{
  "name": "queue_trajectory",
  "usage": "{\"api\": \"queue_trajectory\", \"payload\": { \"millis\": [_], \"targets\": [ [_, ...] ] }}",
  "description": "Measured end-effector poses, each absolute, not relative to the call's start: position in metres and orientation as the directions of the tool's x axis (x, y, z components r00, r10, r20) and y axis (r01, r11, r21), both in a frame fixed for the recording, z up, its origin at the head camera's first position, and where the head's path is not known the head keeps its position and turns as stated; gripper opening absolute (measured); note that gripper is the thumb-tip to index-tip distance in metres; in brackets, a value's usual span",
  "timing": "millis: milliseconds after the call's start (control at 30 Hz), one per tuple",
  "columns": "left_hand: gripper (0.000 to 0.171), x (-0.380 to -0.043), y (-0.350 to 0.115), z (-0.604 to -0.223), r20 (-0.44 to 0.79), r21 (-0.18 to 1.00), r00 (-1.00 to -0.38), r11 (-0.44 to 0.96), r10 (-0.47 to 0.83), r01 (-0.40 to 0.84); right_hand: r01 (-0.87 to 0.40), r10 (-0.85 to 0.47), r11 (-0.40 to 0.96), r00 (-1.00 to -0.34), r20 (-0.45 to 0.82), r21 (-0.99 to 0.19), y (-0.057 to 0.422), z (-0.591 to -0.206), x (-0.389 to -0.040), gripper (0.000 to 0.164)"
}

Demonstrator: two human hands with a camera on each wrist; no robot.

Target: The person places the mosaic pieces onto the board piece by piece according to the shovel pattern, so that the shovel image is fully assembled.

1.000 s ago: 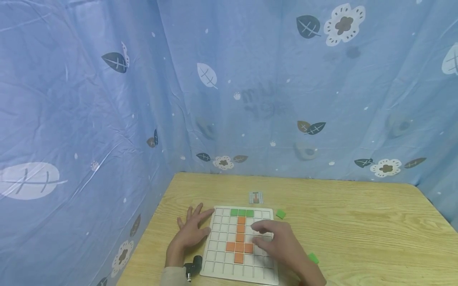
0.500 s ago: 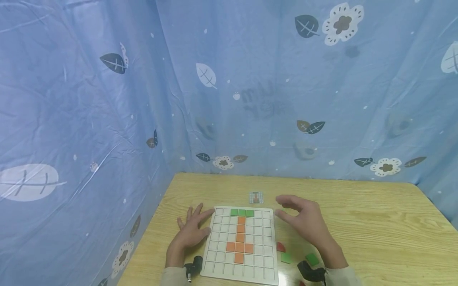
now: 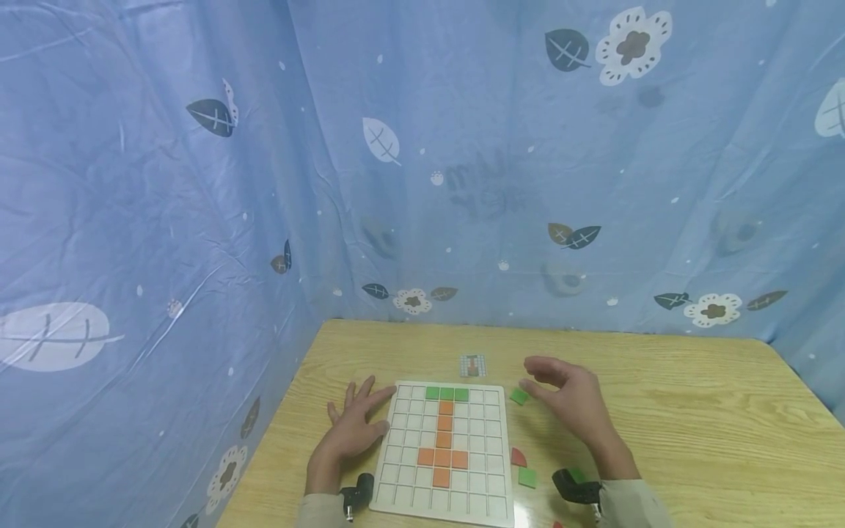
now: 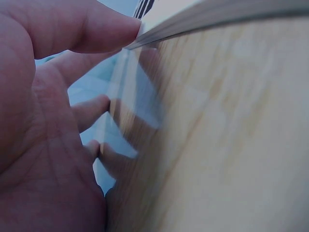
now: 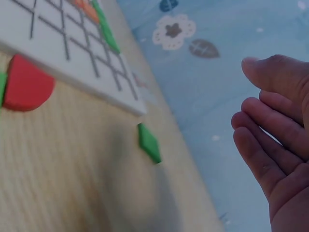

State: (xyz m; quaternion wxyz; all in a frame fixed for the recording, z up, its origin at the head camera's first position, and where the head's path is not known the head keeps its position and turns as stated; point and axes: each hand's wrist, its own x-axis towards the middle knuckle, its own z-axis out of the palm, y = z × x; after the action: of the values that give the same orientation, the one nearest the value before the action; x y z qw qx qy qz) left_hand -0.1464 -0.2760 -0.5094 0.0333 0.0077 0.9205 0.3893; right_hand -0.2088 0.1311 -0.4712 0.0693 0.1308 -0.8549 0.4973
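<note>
A: What's loaded on the board (image 3: 403, 484)?
B: Grid is laid flat on the surface (image 3: 693, 411). Far row: three green tiles (image 3: 447, 394) seated side by side in the middle cells. Seven orange tiles (image 3: 442, 457) seated in cells nearer the person.
A: Orange layout?
B: A column of five is run from the middle green; it's crossed by a row of three, one cell short of its near end.
A: Left hand (image 3: 353, 429)?
B: Placed at the board's left side, fingers spread. Board edge is touched by the thumb tip.
A: Right hand (image 3: 571, 402)?
B: Held above the surface, right of the board. Fingers loosely bent, thumb apart from them. Loose green tile (image 3: 518, 396) is seen near the thumb, by the board's far right corner; a gap shows in the right wrist view.
A: Other loose parts?
B: Red quarter-round (image 3: 518, 457) by the right edge, second loose green (image 3: 527, 478) just beside. Third loose green (image 3: 577, 473) is partly covered by the wrist camera (image 3: 576, 488). Printed card (image 3: 472, 365) is laid beyond the board.
</note>
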Motion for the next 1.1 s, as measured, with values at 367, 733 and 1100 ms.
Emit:
{"api": "queue_trajectory", "payload": {
  "millis": [367, 733, 1100],
  "targets": [
    [0.069, -0.146, -0.276, -0.51, -0.069, 0.71, -0.997, 0.704, 0.032, -0.026, -0.175, -0.148, 0.503, -0.982, 0.115, -0.846, 0.129, -0.498, -0.215, 0.045],
    [0.069, -0.145, -0.275, -0.51, -0.07, 0.721, -0.997, 0.692, 0.026, -0.032, -0.175, -0.186, 0.543, -0.979, 0.086, -0.821, 0.126, -0.509, -0.216, 0.044],
    [0.067, -0.146, -0.276, -0.509, -0.061, 0.713, -0.998, 0.701, 0.028, -0.024, -0.165, -0.164, 0.598, -0.983, 0.081, -0.784, 0.119, -0.51, -0.215, 0.041]
  ]
}}
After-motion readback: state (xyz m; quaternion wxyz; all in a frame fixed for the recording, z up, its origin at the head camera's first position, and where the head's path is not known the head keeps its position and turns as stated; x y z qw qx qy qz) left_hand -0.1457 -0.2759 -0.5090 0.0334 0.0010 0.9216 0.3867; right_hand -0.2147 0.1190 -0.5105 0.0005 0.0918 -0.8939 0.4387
